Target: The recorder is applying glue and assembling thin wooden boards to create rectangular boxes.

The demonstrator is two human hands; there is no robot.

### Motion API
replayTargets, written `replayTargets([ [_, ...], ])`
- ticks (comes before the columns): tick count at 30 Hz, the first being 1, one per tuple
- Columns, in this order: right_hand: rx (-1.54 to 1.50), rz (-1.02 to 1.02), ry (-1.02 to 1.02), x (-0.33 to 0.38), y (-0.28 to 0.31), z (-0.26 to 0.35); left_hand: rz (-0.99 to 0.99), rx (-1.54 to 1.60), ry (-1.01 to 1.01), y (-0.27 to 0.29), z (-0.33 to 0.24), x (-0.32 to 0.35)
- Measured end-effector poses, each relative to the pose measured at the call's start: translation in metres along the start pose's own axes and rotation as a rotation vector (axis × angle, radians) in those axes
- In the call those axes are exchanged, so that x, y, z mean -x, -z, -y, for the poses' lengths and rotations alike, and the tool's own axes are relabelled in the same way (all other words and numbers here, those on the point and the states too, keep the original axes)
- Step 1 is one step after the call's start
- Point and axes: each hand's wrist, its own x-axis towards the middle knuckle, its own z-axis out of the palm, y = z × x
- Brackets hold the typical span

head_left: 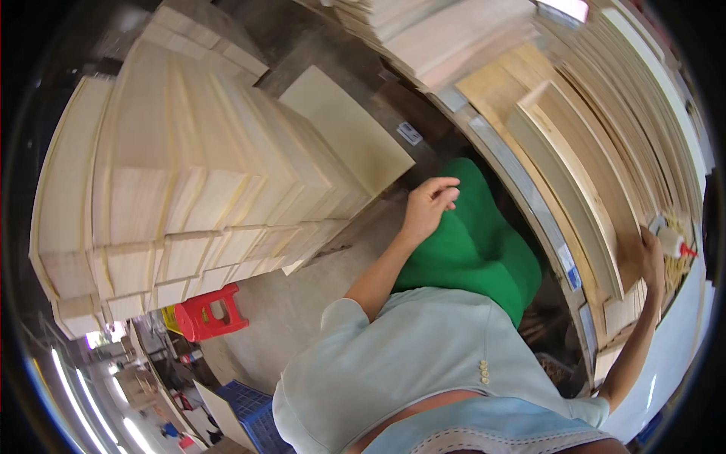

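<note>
A long, shallow open wooden box (pixel 556 170) of pale boards rests on the workbench to my right, with its long sides running away from me. My right hand (pixel 652 261) is closed around its near right end, and part of the fingers is hidden behind the board. My left hand (pixel 432 204) hovers over the green cloth on my lap, with its fingers loosely bent and slightly apart. No object shows in it.
Tall stacks of pale wooden boxes (pixel 189 159) stand on the left. A flat board (pixel 340 129) lies behind them. A red stool (pixel 212 314) and blue crate (pixel 253 412) are at lower left. On the bench are stacked boards (pixel 469 34) and a white bottle with red tip (pixel 671 242).
</note>
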Motion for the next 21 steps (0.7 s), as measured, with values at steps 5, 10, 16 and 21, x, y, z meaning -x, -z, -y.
replayTargets([
  [5, -0.345, -0.046, -0.031, 0.021, 0.008, 0.069, 0.079, -0.003, -0.063, 0.005, 0.010, -0.004],
  [10, -0.350, -0.259, 0.211, -0.001, 0.030, 0.197, 0.110, -0.004, -0.113, 0.009, 0.011, -0.007],
  [16, -0.096, -0.652, 0.870, -0.081, 0.098, 0.389, 0.130, -0.084, -0.176, 0.023, -0.001, 0.014],
  [21, 0.187, -0.747, 1.074, -0.106, 0.097, 0.413, 0.075, -0.035, -0.116, 0.055, 0.008, 0.028],
])
